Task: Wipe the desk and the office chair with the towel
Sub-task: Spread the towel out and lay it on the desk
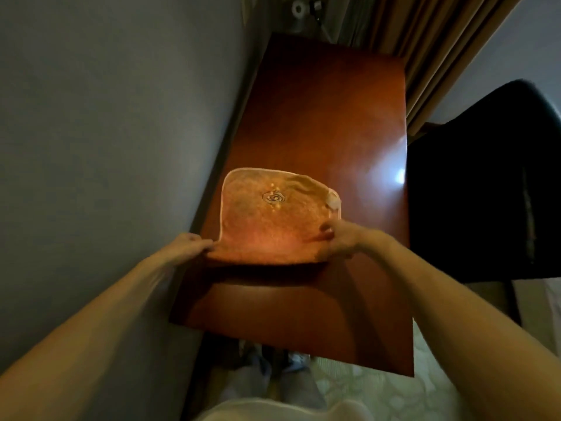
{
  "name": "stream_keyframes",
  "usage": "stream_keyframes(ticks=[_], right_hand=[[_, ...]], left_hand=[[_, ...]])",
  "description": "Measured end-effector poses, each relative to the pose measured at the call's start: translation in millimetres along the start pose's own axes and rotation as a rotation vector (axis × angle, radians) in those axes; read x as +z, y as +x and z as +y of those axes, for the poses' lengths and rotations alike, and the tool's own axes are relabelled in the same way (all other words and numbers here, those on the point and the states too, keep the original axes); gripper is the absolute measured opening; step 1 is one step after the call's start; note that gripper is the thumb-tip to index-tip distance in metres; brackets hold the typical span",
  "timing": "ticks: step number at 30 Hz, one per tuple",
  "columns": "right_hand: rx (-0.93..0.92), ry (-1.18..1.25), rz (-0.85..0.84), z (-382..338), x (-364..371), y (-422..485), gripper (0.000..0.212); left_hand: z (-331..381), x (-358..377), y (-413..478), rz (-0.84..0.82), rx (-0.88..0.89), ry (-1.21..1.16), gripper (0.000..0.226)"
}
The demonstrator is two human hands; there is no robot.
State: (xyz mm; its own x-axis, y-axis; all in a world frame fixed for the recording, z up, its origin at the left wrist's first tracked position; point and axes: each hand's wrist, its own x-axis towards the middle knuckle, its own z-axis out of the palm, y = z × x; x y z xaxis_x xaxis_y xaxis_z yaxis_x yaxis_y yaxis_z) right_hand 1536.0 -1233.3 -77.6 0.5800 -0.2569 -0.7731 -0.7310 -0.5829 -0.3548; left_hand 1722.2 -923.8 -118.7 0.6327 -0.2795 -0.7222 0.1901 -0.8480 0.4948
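Left hand (189,246): fingers curled, gripping the near left corner of the towel (273,220).
Right hand (340,238): pinches the near right edge.
Towel: stretched between the hands and spread beyond them; near edge lifted, shadow beneath.
Desk (318,117): under both hands, reaching far past them.
Chair (485,183): right of the right hand.
Curtain (425,41): far beyond the hands.

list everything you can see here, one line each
towel: one, orange with pale edging, over the desk's middle, near edge lifted
desk: one, reddish-brown wood, centre, along the wall
office chair: one, black, right of the desk
curtain: one, tan, top right
wall: one, grey, left
floor: one, pale patterned, bottom right
left hand: one, grips the towel's near left corner
right hand: one, pinches the towel's near right corner
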Motion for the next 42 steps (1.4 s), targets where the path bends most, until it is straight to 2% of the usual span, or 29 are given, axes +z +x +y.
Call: stream_keyframes(ticks=[3, 5, 7, 9, 12, 14, 15, 17, 19, 22, 25, 28, 30, 32, 34, 38, 40, 42], right_hand=[[0.065, -0.466, -0.270, 2, 39, 1, 0.086], [0.094, -0.772, -0.353, 1, 56, -1, 0.071], [0.104, -0.931, -0.424, 0, 67, -2, 0.057], [0.114, -0.974, -0.490, 1, 72, 1, 0.050], [0.101, -0.835, -0.393, 2, 76, 4, 0.032], [0.042, -0.719, -0.263, 11, 75, 10, 0.035], [0.014, -0.660, -0.196, 14, 72, 12, 0.039], [-0.009, -0.571, -0.126, 19, 58, 18, 0.023], [-0.029, -0.423, -0.047, 21, 37, 27, 0.013], [-0.055, -0.228, 0.072, 23, -1, 40, 0.019], [-0.028, -0.112, 0.205, 26, -26, 60, 0.031], [-0.001, 0.027, 0.307, 24, -35, 79, 0.047], [0.061, 0.049, 0.296, 23, -30, 90, 0.063], [0.147, 0.101, 0.281, 25, -18, 101, 0.064], [0.235, 0.228, 0.280, 26, -5, 111, 0.070], [0.397, 0.483, 0.313, 31, 14, 128, 0.086], [0.414, 0.653, 0.301, 33, 20, 132, 0.072], [0.411, 0.663, 0.267, 33, 24, 132, 0.064]], left_hand=[[-38, 13, 3, -0.172, -0.077, 0.081, 0.041], [-52, 14, 0, -0.337, -0.071, 0.052, 0.046], [-54, 13, -3, -0.469, -0.047, 0.086, 0.046], [-53, 10, -3, -0.560, -0.024, 0.154, 0.045], [-49, 0, -5, -0.628, -0.028, 0.184, 0.035], [-43, -8, -4, -0.583, -0.025, 0.192, 0.039], [-39, -11, -1, -0.509, -0.017, 0.179, 0.040], [-27, -15, 8, -0.303, -0.008, 0.060, 0.031], [-11, -13, 22, -0.097, -0.054, -0.175, 0.030], [19, -9, 44, 0.059, -0.097, -0.469, 0.044], [49, -1, 68, 0.168, -0.079, -0.549, 0.060], [65, 5, 85, 0.255, -0.049, -0.454, 0.087], [61, 11, 93, 0.261, -0.049, -0.261, 0.096], [50, 19, 103, 0.248, -0.096, -0.073, 0.087], [41, 29, 108, 0.211, -0.140, -0.037, 0.065], [31, 49, 112, 0.210, -0.205, 0.001, 0.084], [32, 59, 109, 0.230, -0.208, -0.006, 0.074], [33, 67, 104, 0.209, -0.178, 0.025, 0.063]])
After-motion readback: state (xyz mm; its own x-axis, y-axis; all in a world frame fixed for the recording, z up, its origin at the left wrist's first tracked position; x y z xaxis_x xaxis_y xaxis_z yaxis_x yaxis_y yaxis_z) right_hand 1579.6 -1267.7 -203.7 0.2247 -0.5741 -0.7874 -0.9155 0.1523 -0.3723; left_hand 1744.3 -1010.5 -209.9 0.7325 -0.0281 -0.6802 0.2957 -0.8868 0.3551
